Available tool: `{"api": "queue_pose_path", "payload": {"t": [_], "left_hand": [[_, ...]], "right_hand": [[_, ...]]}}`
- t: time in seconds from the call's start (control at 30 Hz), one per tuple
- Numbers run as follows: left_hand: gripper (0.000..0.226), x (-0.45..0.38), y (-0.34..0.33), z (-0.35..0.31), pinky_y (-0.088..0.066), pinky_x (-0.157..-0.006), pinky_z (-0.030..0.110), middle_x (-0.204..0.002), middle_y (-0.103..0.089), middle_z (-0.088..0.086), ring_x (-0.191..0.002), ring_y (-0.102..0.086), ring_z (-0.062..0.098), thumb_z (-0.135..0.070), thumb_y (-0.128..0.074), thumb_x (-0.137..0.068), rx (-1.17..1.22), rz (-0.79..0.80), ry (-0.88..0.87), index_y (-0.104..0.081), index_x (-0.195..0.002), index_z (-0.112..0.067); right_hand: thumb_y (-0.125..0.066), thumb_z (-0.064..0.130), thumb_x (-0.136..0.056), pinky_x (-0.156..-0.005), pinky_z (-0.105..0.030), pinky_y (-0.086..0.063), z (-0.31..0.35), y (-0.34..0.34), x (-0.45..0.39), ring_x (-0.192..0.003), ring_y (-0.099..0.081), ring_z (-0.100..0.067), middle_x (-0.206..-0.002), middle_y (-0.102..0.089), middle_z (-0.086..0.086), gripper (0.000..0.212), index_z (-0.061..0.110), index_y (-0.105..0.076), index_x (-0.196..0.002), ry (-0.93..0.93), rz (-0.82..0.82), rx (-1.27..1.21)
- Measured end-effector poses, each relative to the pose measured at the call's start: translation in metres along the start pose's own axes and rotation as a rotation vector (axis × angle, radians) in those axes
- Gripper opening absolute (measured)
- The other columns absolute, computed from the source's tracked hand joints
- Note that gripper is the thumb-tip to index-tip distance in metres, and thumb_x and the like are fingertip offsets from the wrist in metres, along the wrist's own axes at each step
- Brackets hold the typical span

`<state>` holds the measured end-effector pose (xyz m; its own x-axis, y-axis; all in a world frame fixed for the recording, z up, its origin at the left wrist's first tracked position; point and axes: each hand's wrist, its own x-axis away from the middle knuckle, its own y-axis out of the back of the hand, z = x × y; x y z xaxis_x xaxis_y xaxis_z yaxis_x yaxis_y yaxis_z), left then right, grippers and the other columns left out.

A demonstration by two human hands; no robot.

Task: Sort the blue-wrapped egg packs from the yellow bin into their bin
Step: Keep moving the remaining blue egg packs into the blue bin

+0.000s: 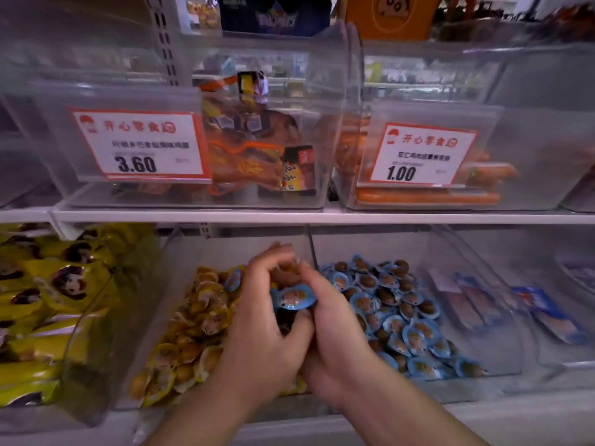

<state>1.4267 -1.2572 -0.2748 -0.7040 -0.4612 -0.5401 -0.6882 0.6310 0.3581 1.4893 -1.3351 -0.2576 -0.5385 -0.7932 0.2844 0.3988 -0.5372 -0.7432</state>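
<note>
A blue-wrapped egg pack [296, 297] is pinched by the right hand [335, 326] over the divider between the yellow bin [180, 323] and the blue bin [399, 304] at 3 o'clock. The left hand [267, 320] is curled around further packs, partly hidden.

Two hands, the left hand [260, 320] and the right hand [335, 329], meet over the lower shelf. Between them sits one blue egg pack [294, 297]; a second blue pack [233, 280] lies among the yellow ones. The yellow egg packs [190, 336] in the left bin and the blue egg packs [402, 313] in the right bin each number several dozen, too many to count exactly. Two price tags show above: one [138, 146] on the left, one [421, 154] on the right.
</note>
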Motion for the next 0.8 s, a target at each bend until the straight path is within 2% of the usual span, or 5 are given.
{"api": "queue_pose_path", "payload": {"t": [0.33, 0.5, 0.6, 0.7, 0.8], "left_hand": [[0.078, 0.000, -0.013, -0.024, -0.016, -0.122, 0.048, -0.159, -0.021, -0.016, -0.152, -0.014, 0.008, -0.034, -0.055, -0.084, -0.107, 0.189, -0.160, -0.022, -0.154, -0.023], [0.034, -0.009, 0.010, 0.017, -0.032, -0.099, 0.014, -0.129, -0.047, -0.033, -0.127, -0.042, -0.009, -0.045, -0.043, -0.100, -0.189, 0.079, 0.085, -0.048, -0.134, -0.044], [0.023, -0.009, 0.026, 0.056, -0.031, -0.087, 0.003, -0.114, -0.056, -0.017, -0.116, -0.053, 0.007, -0.025, -0.053, -0.100, -0.299, 0.105, 0.223, -0.059, -0.118, -0.038], [0.022, -0.011, 0.036, 0.072, -0.034, -0.092, 0.013, -0.117, -0.056, -0.012, -0.117, -0.052, 0.009, -0.029, -0.055, -0.098, -0.407, 0.241, 0.195, -0.063, -0.119, -0.035], [0.027, -0.017, 0.040, 0.079, -0.038, -0.101, 0.024, -0.129, -0.057, -0.009, -0.125, -0.049, 0.011, -0.035, -0.054, -0.099, -0.463, 0.346, 0.226, -0.062, -0.125, -0.034]], "right_hand": [[-0.063, 0.011, -0.093, -0.064, -0.024, -0.054, 0.054, 0.028, 0.013, -0.078, -0.072, -0.017, -0.088, -0.076, -0.008, 0.017, 0.009, -0.072, -0.107, 0.366, -0.036, 0.697], [-0.059, 0.015, -0.095, -0.067, -0.038, -0.044, 0.090, 0.066, 0.000, -0.074, -0.063, -0.025, -0.088, -0.070, -0.017, 0.022, 0.007, -0.069, -0.113, 0.368, -0.269, 0.643], [-0.059, 0.039, -0.096, -0.078, -0.038, -0.051, 0.083, 0.082, -0.010, -0.097, -0.068, -0.025, -0.113, -0.071, -0.015, 0.039, 0.008, -0.069, -0.118, 0.188, -0.324, 1.106], [-0.056, 0.035, -0.098, -0.063, -0.032, -0.051, 0.075, 0.081, -0.017, -0.068, -0.065, -0.019, -0.077, -0.073, -0.001, 0.028, 0.015, -0.074, -0.107, 0.464, -0.419, 1.308], [-0.058, 0.031, -0.097, -0.075, -0.011, -0.050, 0.060, 0.072, -0.021, -0.093, -0.066, -0.001, -0.101, -0.072, 0.019, 0.019, 0.035, -0.070, -0.110, 0.563, -0.267, 1.205]]}}
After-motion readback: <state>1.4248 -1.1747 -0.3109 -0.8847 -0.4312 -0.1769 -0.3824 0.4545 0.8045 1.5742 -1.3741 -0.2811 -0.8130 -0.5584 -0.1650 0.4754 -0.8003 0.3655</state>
